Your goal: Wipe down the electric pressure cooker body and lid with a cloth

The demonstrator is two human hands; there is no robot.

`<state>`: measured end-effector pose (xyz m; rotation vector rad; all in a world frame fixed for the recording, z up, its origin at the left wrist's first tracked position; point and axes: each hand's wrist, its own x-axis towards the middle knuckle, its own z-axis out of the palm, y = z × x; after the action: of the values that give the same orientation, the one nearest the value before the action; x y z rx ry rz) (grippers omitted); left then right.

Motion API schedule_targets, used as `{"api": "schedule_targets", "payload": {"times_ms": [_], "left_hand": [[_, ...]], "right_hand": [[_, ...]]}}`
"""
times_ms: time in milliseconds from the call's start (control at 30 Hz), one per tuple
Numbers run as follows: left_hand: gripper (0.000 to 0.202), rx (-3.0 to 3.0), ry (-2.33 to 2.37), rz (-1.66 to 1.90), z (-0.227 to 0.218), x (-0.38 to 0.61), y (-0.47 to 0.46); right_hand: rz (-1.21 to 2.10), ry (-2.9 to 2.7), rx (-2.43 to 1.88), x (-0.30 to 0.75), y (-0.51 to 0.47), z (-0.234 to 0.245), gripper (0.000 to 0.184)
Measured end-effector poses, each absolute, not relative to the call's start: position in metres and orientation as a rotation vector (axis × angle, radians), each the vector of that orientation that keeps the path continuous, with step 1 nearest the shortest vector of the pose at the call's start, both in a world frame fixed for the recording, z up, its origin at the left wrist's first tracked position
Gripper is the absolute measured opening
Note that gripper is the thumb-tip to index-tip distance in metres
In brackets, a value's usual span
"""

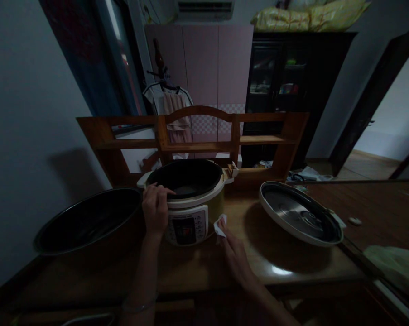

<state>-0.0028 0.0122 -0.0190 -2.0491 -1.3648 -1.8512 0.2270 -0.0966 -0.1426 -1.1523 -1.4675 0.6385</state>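
Observation:
A yellow-green electric pressure cooker [194, 213] stands lidless on a wooden desk [258, 262], its dark inner cavity showing. My left hand [155, 210] grips the cooker's rim at the front left, fingers curled over the edge. Against the cooker's lower right side, my right hand [234, 253] presses a small white cloth [220, 225] with its fingertips. The cooker's lid [301, 213] lies upside down and tilted to the right. The dark inner pot [89, 222] rests on the desk to the left.
A wooden shelf unit [194, 140] stands behind the cooker along the desk's back edge. A pink wardrobe [204, 72] and a dark cabinet [292, 90] are further back. A small white object [354, 221] lies right of the lid. The wall is close on the left.

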Motion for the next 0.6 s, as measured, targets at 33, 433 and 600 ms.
{"api": "schedule_targets", "payload": {"times_ms": [33,433,600], "left_hand": [[0.048,-2.048,-1.361,-1.856,-0.019,-0.003,0.012],[0.048,-2.026,-1.367,-1.887,-0.021,-0.003,0.014],[0.049,-1.989,-1.354,-1.926,-0.019,0.001,0.013]], "right_hand": [[0.659,-1.406,-1.168,0.228,-0.097,-0.137,0.046],[0.419,-1.565,-0.974,0.205,-0.081,-0.091,0.053],[0.525,-1.501,-1.018,0.198,-0.089,-0.121,0.051]]}}
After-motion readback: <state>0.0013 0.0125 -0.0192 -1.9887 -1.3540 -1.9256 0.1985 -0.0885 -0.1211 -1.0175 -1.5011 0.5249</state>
